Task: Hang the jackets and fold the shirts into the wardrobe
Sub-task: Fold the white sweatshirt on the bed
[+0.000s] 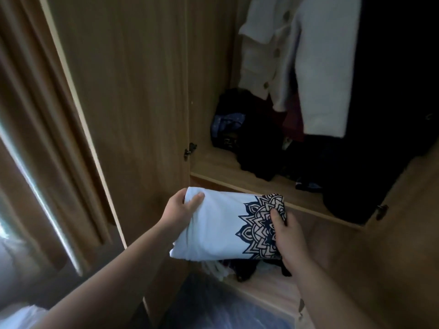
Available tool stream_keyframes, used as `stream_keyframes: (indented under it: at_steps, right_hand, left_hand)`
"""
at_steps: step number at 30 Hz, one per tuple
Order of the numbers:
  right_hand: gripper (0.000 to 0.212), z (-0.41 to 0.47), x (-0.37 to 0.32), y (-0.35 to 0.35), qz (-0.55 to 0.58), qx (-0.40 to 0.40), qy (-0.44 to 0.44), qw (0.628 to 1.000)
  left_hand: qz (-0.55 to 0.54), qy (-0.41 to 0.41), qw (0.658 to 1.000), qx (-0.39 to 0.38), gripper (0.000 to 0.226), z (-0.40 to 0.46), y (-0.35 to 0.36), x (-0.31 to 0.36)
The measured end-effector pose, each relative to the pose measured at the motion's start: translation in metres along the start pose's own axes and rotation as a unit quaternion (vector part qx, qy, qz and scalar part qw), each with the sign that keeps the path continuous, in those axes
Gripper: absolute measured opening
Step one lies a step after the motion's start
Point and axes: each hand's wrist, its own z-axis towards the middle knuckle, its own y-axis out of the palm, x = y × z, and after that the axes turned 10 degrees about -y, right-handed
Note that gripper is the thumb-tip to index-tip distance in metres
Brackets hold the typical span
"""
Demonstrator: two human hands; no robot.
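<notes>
From the head view, both hands hold a folded white cotton shirt with a dark mandala print (221,226) in front of the open wooden wardrobe (142,91), just below the front edge of its pale wood-grain shelf (237,184). The left hand (180,210) grips the plain end, thumb curled on top; the right hand (288,236) pinches the printed end. The shelf's left part lies bare beside a heap of dark crumpled clothes (256,148). A white buttoned knit cardigan (316,67) hangs above. Brown pleated curtains (35,138) flank the left door.
</notes>
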Motion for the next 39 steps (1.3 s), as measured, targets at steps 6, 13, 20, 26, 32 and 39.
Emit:
stream_keyframes:
  at_steps: [6,13,20,26,32,39]
  right_hand:
    - [0.031,0.111,0.036,0.048,-0.049,0.046,-0.011,0.998]
    - [0.037,0.214,0.061,0.088,-0.027,0.126,0.052,0.99]
    - [0.049,0.281,0.088,0.087,-0.105,0.194,0.045,0.974]
    - [0.045,0.33,0.11,0.085,-0.162,0.207,0.015,0.965]
    - [0.103,0.357,0.16,0.073,-0.323,0.091,0.01,0.942]
    - [0.046,0.356,0.116,0.065,-0.488,-0.027,-0.265,0.831]
  left_hand:
    - [-0.017,-0.012,0.999,-0.039,0.022,0.135,0.02,0.008]
    - [0.017,-0.009,0.996,-0.092,0.022,0.293,0.064,0.017]
    - [0.128,0.024,0.983,-0.128,0.033,0.386,0.121,0.037]
    - [0.231,0.075,0.968,-0.068,0.048,0.404,0.162,0.012]
    - [0.484,0.359,0.79,-0.111,0.054,0.366,0.196,-0.059]
    - [0.501,0.355,0.786,-0.075,0.055,0.374,0.21,-0.064]
